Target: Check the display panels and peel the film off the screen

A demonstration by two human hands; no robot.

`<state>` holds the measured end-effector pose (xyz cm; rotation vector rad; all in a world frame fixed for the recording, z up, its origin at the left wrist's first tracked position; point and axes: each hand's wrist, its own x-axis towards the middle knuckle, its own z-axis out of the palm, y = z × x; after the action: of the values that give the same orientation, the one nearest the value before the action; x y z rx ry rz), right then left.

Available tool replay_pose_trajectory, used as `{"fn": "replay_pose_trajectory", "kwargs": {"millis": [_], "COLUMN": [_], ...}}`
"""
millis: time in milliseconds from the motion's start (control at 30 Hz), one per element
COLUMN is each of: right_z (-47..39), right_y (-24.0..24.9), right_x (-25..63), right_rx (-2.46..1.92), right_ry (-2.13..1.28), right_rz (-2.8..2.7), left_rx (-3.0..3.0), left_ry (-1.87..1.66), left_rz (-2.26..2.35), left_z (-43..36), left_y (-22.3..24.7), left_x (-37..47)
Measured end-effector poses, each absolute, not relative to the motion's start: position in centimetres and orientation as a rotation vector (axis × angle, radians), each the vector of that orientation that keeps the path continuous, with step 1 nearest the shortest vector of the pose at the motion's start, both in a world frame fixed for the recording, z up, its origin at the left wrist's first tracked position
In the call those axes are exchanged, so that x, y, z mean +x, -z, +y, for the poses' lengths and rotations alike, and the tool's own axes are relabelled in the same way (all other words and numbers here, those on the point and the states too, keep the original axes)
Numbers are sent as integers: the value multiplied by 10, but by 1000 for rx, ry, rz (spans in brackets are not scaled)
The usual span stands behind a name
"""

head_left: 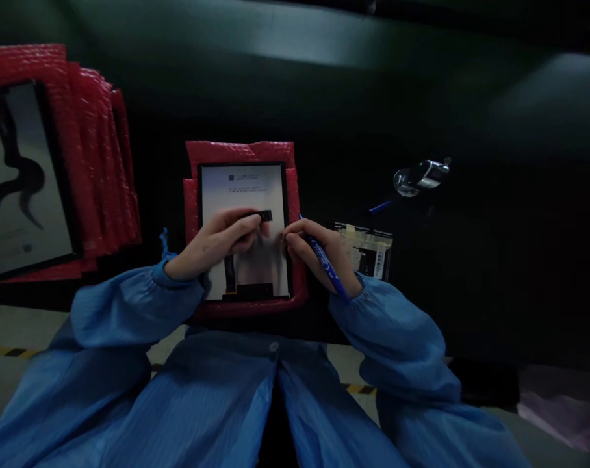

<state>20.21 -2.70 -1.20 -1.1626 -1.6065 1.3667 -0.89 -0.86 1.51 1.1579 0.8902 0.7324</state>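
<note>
A display panel [251, 188] with a pale back and a dark frame lies on red bubble wrap [241, 151] in front of me. My left hand [221, 237] is closed over the panel, pinching the black connector end of a flex cable [264, 215] between thumb and fingers. The cable's lower part [230, 273] runs down to the panel's bottom edge; its middle is hidden by the hand. My right hand [324, 244], at the panel's right edge, grips a slim blue pen-like tool [328, 265] with white print. Its working tip is too small to make out clearly.
To the left, another panel [56, 221] with a dark curved cable rests against stacked red bubble-wrap sleeves [93, 162]. A small board with tape and labels [373, 240] lies right of my right hand. Beyond it are a short blue stick [380, 207] and a shiny metal-topped container [422, 177].
</note>
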Motion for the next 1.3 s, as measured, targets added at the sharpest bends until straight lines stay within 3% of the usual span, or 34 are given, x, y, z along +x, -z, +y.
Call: {"fn": "replay_pose_trajectory", "kwargs": {"millis": [300, 1300], "right_z": [-28, -27], "right_y": [11, 19], "right_x": [202, 201], "right_rx": [-1181, -1208], "right_ry": [-1368, -1272], "right_rz": [-1612, -1687], "left_rx": [1736, 1787], "left_ry": [-517, -542], "left_rz": [960, 1108], "left_z": [-12, -20], "left_y": [-6, 0], "left_x": [-7, 0]}}
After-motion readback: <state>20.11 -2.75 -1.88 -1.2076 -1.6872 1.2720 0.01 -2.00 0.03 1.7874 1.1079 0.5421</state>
